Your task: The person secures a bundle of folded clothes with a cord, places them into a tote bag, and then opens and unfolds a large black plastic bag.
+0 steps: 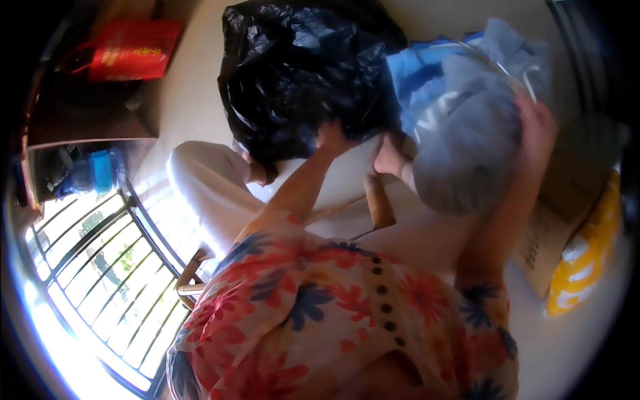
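A large black plastic bag (300, 73) rests on the floor in front of me. At its near edge my left hand (333, 138) is closed on the plastic, fingertips partly lost against the dark folds. Over my right leg lies a grey garment (467, 133) with white stripes. My right hand (537, 127) grips this garment at its far right side, slightly blurred. Beyond it, light and dark blue clothing (417, 67) is bunched beside the bag.
A red bag (133, 50) with yellow lettering sits at upper left on dark furniture (87, 127). Window bars (113, 260) run along the left. To the right are a cardboard box (540, 250) and a yellow-and-white package (583, 257). My bare feet flank the black bag's near edge.
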The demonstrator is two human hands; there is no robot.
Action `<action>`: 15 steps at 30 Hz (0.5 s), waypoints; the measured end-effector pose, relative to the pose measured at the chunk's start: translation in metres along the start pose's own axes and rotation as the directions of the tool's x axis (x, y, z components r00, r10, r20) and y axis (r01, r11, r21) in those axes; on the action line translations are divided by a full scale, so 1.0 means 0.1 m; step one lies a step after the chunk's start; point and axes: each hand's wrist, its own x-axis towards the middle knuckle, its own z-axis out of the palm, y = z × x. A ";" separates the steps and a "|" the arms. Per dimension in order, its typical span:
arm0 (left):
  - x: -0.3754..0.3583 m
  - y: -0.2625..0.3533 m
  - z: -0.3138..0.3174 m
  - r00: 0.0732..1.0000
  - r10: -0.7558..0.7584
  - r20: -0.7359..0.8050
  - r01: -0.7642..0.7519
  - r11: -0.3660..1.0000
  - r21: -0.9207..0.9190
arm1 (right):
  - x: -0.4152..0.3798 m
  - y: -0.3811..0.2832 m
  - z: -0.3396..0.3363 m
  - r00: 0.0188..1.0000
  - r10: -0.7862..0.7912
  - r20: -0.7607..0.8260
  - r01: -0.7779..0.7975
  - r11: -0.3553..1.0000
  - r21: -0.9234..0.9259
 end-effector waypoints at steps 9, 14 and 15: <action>1.04 0.48 0.00 0.997 -0.069 0.044 0.056 0.968 0.246 | -0.03 -0.06 -0.02 0.995 0.011 -0.100 -0.031 0.981 -0.194; 1.91 -0.38 -1.61 0.851 -0.121 -0.511 0.395 0.788 0.471 | -0.04 0.01 0.06 1.000 0.024 0.014 -0.021 0.986 -0.167; 1.80 -0.46 -2.25 0.910 -0.041 -0.414 0.352 0.604 0.714 | -0.04 0.04 0.08 0.999 0.011 0.049 -0.003 0.987 -0.160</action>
